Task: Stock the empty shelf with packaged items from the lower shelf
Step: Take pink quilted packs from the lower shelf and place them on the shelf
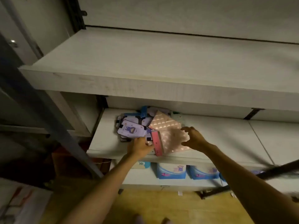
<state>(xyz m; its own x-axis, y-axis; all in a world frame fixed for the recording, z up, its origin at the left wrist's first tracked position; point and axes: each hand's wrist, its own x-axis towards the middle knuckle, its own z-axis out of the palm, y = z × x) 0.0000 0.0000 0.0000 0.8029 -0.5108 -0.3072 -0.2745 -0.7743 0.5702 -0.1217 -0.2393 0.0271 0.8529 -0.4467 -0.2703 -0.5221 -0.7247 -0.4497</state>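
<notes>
A heap of packaged items (129, 125) lies on the lower shelf (226, 136), towards its left end. Among them is a flat pink package (168, 133) with a red header strip, and a lilac one printed with a cartoon figure. My left hand (140, 147) grips the pink package at its red strip. My right hand (193, 139) hovers at the package's right edge with fingers spread and curled. Above, the upper shelf (145, 62) is a bare white board with nothing on it.
A grey-blue metal post (48, 117) slants across the left. Below the lower shelf stand blue-and-white packs (171, 171) marked XL. A dark bar (267, 172) crosses at the right. Yellow floor lies underneath.
</notes>
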